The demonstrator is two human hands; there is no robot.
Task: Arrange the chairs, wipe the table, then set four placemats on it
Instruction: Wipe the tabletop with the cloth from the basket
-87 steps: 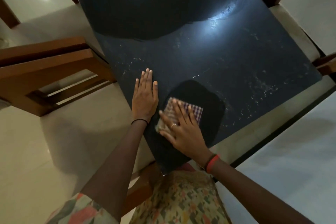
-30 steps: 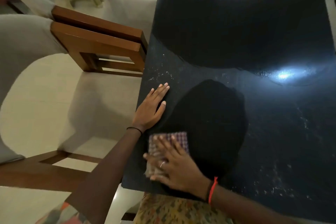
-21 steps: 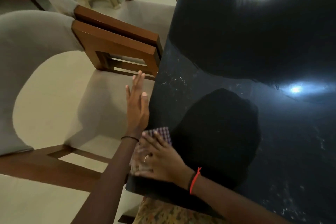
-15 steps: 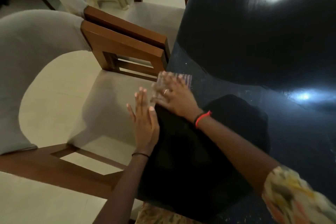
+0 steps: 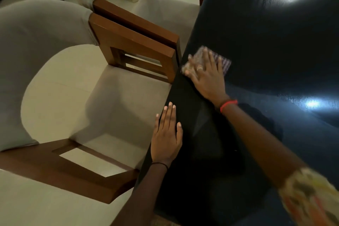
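The cloth (image 5: pixel 218 60) has slid farther up the table (image 5: pixel 275 42) edge under the flat, spread right hand (image 5: pixel 207 77).

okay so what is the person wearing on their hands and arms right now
The left hand is bare, with a thin black band around its wrist. The right hand has a ring on one finger and a red thread band at the wrist. A patterned floral sleeve in cream, orange and green shows on the right upper arm.

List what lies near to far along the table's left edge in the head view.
Left hand flat at the edge → right hand → checked cloth under its fingers → table beyond, bare and glossy.
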